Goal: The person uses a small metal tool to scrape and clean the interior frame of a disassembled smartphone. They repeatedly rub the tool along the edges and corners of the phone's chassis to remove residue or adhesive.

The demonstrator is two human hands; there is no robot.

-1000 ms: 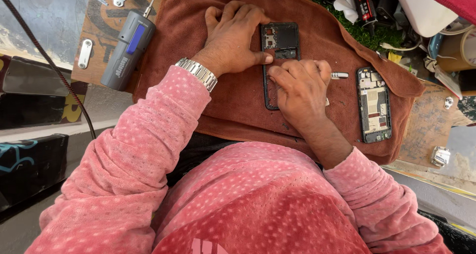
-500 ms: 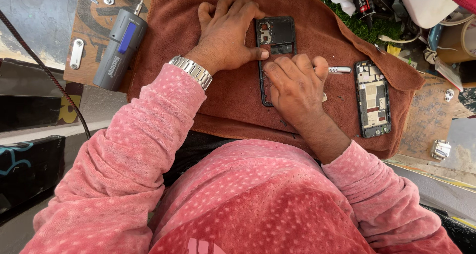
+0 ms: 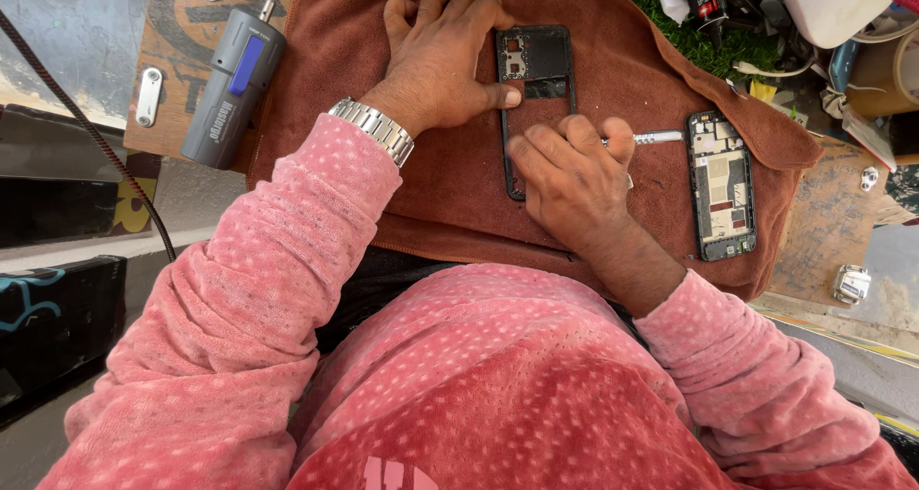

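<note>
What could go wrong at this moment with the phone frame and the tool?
The right hand holds a thin metal tool beside the black phone frame, which the left hand steadies. A slip might scratch the frame or prick the left thumb. The opened phone lies near the edge of the brown cloth, where the right arm might knock it off.

Head-worn camera, looking steeply down, close over brown cloth (single view only)
</note>
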